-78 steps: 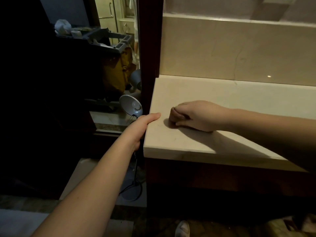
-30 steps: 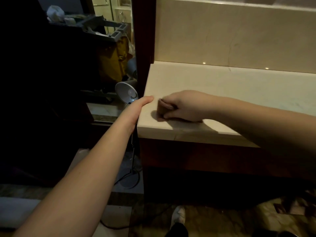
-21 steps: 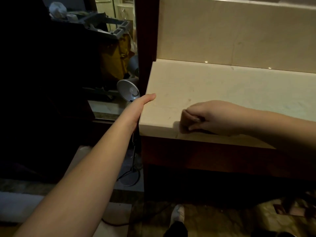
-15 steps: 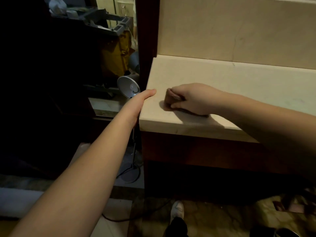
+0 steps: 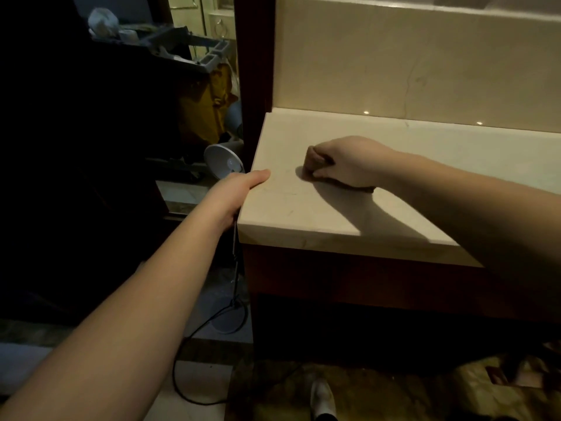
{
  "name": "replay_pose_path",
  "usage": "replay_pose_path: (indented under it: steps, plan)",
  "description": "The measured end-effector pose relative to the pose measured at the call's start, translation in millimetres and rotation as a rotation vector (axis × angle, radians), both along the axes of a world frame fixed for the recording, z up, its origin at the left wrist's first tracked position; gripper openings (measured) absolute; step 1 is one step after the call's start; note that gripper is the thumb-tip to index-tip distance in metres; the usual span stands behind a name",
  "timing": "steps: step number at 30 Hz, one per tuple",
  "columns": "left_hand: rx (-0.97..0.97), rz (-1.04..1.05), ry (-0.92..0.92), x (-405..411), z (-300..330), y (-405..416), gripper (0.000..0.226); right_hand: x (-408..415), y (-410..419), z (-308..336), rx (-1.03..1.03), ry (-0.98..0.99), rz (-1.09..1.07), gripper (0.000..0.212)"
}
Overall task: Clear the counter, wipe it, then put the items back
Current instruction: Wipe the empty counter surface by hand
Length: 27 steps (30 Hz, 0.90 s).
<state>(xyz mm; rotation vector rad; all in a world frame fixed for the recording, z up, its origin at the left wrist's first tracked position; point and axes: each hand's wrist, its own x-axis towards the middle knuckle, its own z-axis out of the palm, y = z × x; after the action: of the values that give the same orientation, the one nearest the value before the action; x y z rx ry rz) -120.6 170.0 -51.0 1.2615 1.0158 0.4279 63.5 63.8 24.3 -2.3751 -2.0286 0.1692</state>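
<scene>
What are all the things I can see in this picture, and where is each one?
Cream stone counter: one, pale cream, on a dark wood base at right.
Cream stone back wall: one, cream, behind the counter.
Brown wiping cloth: one, brown, bunched on the counter near its left end.
Round white lamp: one, white, on a thin stand left of the counter.
Black cord: one, black, looping on the floor.
Grey cleaning cart: one, grey with a yellow bag, far left background.
White shoe: one, white, bottom edge.
Left hand: rests on the counter's left edge.
Right hand: grips the cloth.
</scene>
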Motion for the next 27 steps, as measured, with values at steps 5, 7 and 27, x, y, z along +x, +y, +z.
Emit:
replay_pose_path:
  steps: [5,7,27]
  plan:
    - [0.311,0.028,0.29,1.5,13.6,0.8,0.065,-11.8,-29.2,5.1,-0.066,0.022,0.118,0.016]
    - [0.425,0.034,0.38,4.5,16.4,1.1,0.073,-16.3,-47.7,2.2,-0.113,0.005,0.208,0.015]
    - [0.905,-0.366,0.939,42.6,54.9,-16.9,0.052,54.3,32.8,1.2,-0.045,-0.014,0.1,0.029]
